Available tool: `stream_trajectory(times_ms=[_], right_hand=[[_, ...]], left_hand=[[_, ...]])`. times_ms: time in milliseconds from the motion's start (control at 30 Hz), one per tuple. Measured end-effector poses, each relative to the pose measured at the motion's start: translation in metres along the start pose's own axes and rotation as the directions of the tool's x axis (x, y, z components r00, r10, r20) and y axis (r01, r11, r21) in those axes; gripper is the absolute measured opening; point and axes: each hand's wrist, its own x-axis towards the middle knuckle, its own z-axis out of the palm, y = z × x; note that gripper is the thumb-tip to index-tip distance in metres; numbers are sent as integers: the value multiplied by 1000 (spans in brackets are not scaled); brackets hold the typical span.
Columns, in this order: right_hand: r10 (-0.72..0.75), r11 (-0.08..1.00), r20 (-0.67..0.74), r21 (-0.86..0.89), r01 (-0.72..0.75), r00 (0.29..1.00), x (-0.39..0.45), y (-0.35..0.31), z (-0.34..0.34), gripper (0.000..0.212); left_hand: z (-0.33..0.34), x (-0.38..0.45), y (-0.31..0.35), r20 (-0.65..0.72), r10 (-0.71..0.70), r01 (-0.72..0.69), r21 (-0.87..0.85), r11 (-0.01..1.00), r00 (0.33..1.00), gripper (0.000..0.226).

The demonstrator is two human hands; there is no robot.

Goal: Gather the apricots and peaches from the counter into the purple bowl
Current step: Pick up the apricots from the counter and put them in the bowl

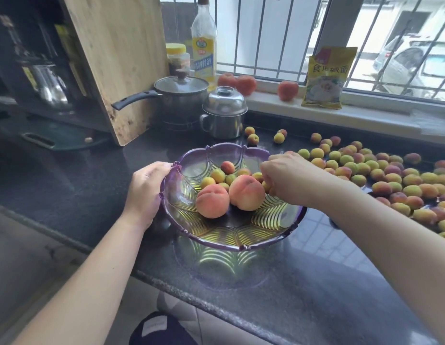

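Left hand (146, 188) grips bowl (216, 239) rim, frame centre. Right hand (288, 178) over bowl, fingers curled around apricots (266, 186). Two peaches (246, 192) inside.

Fruit and kitchenware, counted

One purple bowl (231, 241) held two peaches (212, 200) and several apricots (218, 176); dozens more apricots lay on the counter (316, 282). Three peaches on the windowsill (266, 98), one saucepan (181, 95), one steel mug (222, 120), one bottle (204, 43), one jar (178, 58), one yellow packet (326, 78).
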Motion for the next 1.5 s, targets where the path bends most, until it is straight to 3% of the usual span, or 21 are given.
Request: stream_trajectory(times_ms=[200,267,300,367,467,567,700,867,967,1167,1300,1400,1500], right_hand=[[7,998,-23,58,-6,1000,-8,2,-1,9],[77,977,-175,210,-39,982,-24,13,0,6],[161,943,-295,326,-59,942,-35,22,1,6],[388,851,-470,514,-111,793,-62,42,9,6],[597,759,-510,608,-231,619,-97,57,41,3],[684,697,-482,653,-297,547,-114,55,80,4],[747,622,-369,683,-384,553,-118,51,95,10],[707,660,-224,549,-513,671,-115,34,92,31],[682,683,-144,477,-554,717,-113,27,89,28],[692,677,-179,497,-543,699,-113,29,92,16],[685,682,-319,596,-423,655,-114,35,91,12],[725,595,-348,751,-286,594,-117,41,89,21],[777,443,-249,868,-223,578,-115,50,80,30]], left_hand=[[-1,0,1,2,-5,5,17,1000,1000,27],[-2,0,0,6,-6,6,37,999,1000,27],[-3,1,-1,9,1,-2,50,999,1000,28],[-3,2,-1,31,22,-24,66,998,999,30],[1,-1,5,104,36,-43,73,996,994,39],[11,-9,11,112,8,-15,57,998,994,47],[36,-28,16,11,-27,27,3,1000,1000,44],[63,-51,14,-77,-89,72,-196,978,993,45],[66,-56,15,-85,-112,86,-265,960,990,45],[63,-57,16,-75,-113,90,-254,963,991,44],[62,-56,13,-76,-104,83,-243,967,992,44],[61,-56,12,-74,-104,85,-216,973,992,43],[61,-55,13,-65,-102,86,-212,974,993,43]])
